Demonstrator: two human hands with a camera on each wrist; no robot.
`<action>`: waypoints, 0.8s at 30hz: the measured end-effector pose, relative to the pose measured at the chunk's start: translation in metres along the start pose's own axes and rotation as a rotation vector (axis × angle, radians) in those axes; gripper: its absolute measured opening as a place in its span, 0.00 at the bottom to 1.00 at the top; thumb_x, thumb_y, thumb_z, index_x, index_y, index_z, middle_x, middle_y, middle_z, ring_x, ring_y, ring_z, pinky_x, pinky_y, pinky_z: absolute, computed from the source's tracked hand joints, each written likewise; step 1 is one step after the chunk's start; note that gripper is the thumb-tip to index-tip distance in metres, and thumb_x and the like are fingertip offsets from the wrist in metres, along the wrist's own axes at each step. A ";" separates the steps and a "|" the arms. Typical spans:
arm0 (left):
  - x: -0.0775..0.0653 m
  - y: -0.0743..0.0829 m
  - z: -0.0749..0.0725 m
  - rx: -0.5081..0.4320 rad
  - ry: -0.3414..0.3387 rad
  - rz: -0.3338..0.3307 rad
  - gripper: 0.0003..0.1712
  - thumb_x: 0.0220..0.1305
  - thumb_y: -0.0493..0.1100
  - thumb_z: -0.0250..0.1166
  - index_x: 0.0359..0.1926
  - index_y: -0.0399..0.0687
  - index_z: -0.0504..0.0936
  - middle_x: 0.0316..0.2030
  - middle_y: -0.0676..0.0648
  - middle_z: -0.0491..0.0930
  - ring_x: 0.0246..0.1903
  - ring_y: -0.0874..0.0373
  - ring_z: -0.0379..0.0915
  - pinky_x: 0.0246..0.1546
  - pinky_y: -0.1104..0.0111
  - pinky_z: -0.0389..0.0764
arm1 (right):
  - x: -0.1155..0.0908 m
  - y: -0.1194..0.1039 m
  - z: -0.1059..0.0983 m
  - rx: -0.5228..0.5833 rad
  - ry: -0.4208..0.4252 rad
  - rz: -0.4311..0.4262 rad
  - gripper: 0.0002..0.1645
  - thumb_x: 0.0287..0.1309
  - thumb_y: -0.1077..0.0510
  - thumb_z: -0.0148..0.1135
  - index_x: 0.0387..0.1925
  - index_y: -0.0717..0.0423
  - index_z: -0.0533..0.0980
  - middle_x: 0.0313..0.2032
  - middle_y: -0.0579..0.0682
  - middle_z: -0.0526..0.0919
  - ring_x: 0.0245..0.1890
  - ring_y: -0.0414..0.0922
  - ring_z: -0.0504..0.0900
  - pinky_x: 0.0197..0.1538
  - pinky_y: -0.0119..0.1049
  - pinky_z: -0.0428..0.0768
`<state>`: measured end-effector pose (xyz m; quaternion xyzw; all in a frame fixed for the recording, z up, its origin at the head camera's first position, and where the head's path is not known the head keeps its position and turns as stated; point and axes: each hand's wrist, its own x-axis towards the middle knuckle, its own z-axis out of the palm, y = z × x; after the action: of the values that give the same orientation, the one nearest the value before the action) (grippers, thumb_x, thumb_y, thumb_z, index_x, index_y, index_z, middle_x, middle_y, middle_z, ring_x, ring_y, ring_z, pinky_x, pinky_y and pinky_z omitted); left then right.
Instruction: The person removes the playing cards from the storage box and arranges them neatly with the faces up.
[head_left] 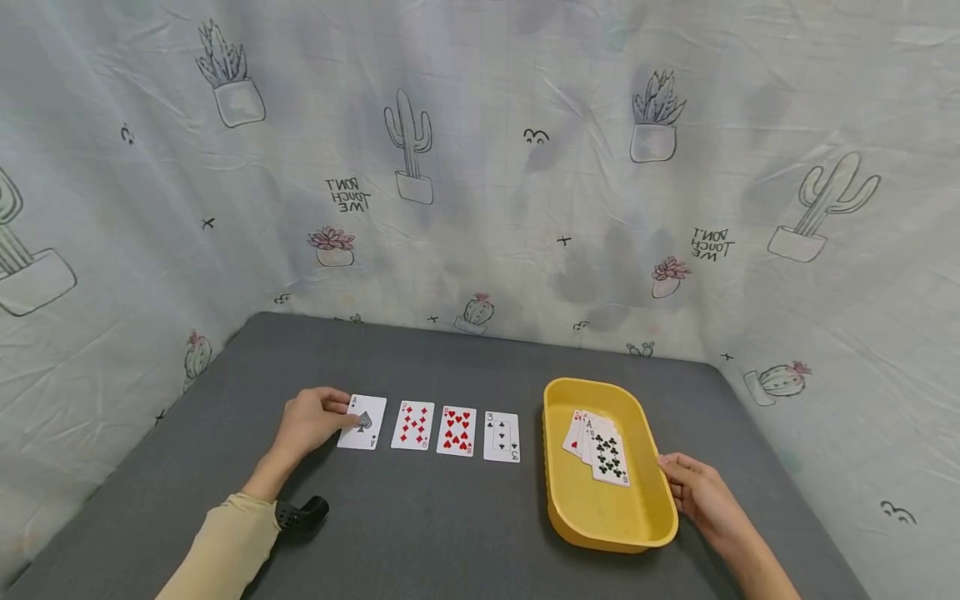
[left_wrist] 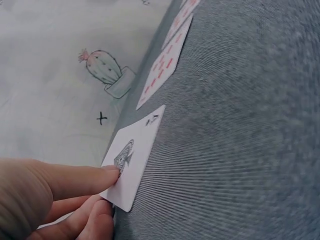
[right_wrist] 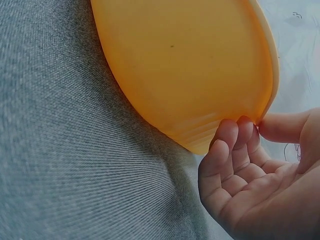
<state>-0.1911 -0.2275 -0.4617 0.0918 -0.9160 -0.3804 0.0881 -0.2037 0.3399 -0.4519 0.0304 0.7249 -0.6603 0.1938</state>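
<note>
My left hand (head_left: pixel 311 421) is at the left end of a row of playing cards and pinches the ace of spades (head_left: pixel 368 429). In the left wrist view the thumb lies on the face of that card, with the fingers at its edge. To its right lie a diamonds card (head_left: pixel 412 425), a hearts card (head_left: pixel 456 431) and the three of clubs (head_left: pixel 501 437), all face up. My right hand (head_left: pixel 701 496) grips the right rim of a yellow tray (head_left: pixel 570 527), thumb at the rim and fingertips against the outer wall. Inside the tray several overlapping cards (head_left: pixel 610 458) lie face up, a clubs card uppermost.
Everything rests on a dark grey table (head_left: pixel 420 533). A pale curtain (head_left: pixel 480 167) printed with cacti hangs behind the table and along both sides. A black band (head_left: pixel 300 512) sits on the left wrist.
</note>
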 end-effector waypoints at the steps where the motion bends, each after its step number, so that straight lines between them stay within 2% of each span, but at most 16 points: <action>1: 0.000 0.000 0.000 0.005 0.003 0.000 0.20 0.53 0.39 0.76 0.44 0.33 0.83 0.32 0.45 0.84 0.33 0.50 0.78 0.32 0.58 0.77 | 0.000 0.000 0.000 0.000 0.002 0.002 0.19 0.73 0.50 0.52 0.44 0.64 0.74 0.37 0.53 0.82 0.36 0.46 0.83 0.42 0.42 0.82; 12: 0.001 -0.002 0.002 0.015 0.042 0.039 0.22 0.51 0.41 0.78 0.45 0.35 0.84 0.33 0.46 0.85 0.36 0.47 0.79 0.37 0.53 0.77 | 0.000 0.001 0.003 0.003 0.010 0.004 0.18 0.74 0.50 0.52 0.43 0.64 0.74 0.37 0.53 0.82 0.36 0.46 0.83 0.41 0.42 0.82; 24: 0.001 -0.003 0.006 0.031 0.043 0.027 0.24 0.51 0.41 0.78 0.46 0.34 0.82 0.35 0.44 0.84 0.37 0.45 0.78 0.39 0.49 0.76 | -0.001 0.002 0.004 0.004 0.023 -0.004 0.19 0.74 0.51 0.51 0.44 0.65 0.74 0.36 0.53 0.82 0.36 0.46 0.83 0.41 0.42 0.82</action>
<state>-0.1932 -0.2261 -0.4680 0.0890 -0.9209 -0.3629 0.1114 -0.2017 0.3369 -0.4538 0.0372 0.7259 -0.6617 0.1841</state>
